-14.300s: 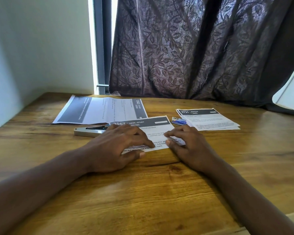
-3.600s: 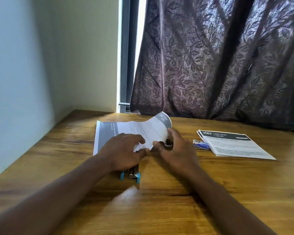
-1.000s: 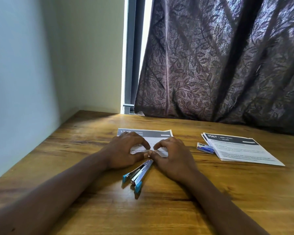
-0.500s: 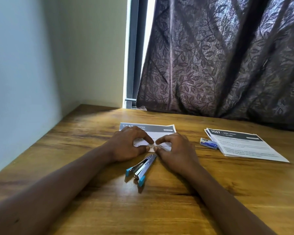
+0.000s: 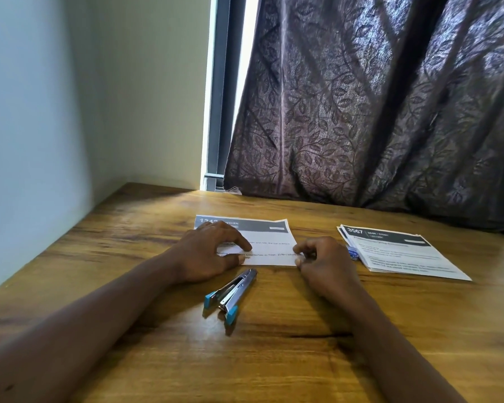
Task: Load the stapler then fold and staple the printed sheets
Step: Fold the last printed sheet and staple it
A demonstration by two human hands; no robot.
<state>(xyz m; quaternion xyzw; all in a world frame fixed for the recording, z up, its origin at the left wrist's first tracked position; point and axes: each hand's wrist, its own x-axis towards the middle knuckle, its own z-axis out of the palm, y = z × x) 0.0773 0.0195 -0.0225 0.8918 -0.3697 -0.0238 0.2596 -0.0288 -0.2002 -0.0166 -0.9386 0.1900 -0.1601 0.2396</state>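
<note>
A folded printed sheet point(image 5: 269, 242) with a dark header lies flat on the wooden table point(image 5: 274, 359). My left hand point(image 5: 210, 253) rests on its left half, fingers pressing the paper down. My right hand point(image 5: 323, 263) sits at the sheet's near right corner, thumb and fingertips pinched at the folded edge. A silver stapler point(image 5: 230, 293) with blue ends lies closed on the table just in front of the sheet, between my forearms, touched by neither hand.
A stack of folded printed sheets point(image 5: 399, 251) lies to the right, with a small blue staple box point(image 5: 353, 253) at its left edge. A dark patterned curtain point(image 5: 376, 106) hangs behind the table. A wall point(image 5: 41, 112) bounds the left side.
My right hand has slid right along the folded edge from the middle to the sheet's right corner. My left hand stays pressed on the left half. The stapler has not moved.
</note>
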